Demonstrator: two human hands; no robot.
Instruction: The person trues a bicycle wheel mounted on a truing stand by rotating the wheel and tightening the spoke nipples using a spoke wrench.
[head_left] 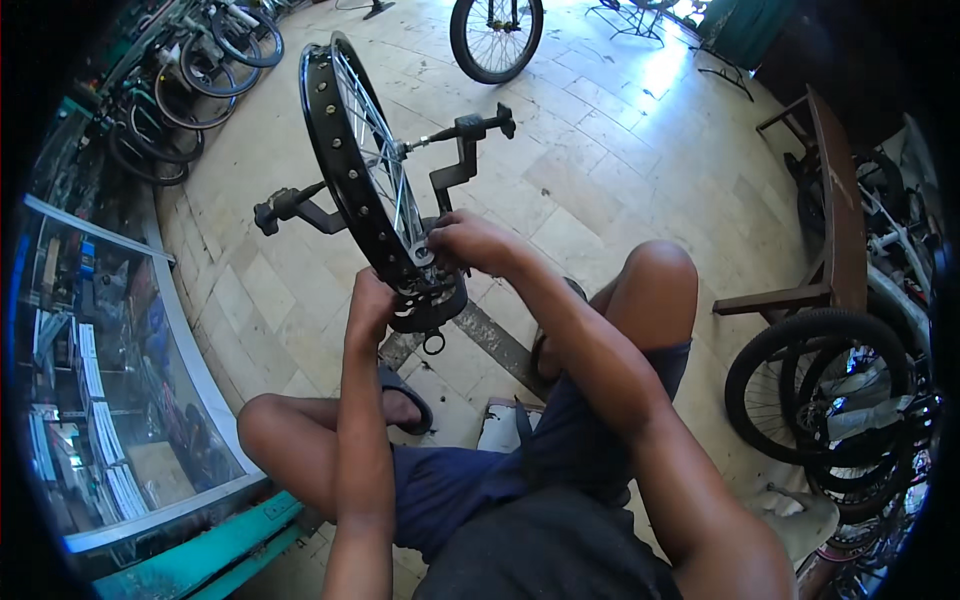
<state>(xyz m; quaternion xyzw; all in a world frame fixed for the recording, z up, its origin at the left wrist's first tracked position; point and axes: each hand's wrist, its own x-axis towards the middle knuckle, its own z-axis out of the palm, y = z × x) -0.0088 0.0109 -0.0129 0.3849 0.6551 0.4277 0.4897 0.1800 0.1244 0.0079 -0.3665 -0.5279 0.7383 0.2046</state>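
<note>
A bare black bicycle wheel (337, 143) with silver spokes stands upright in a black truing stand (458, 180), whose two arms reach the hub from both sides. At the wheel's lower left side my left hand (372, 298) is closed against the rim and the stand's base; its fingertips are hidden. My right hand (468, 243) reaches the lower spokes from the right, fingers curled together beside the rim. Whatever lies between those fingers is too small or covered to make out. A small ring (433, 343) hangs at the near side of the stand's base.
Bicycle wheels (205, 75) line the far left. A glass display case (130, 400) stands close on my left, above a teal ledge (215, 545). To the right are a brown wooden bench (838, 220) and several tyred wheels (815, 385). A bicycle's front wheel (497, 40) stands ahead.
</note>
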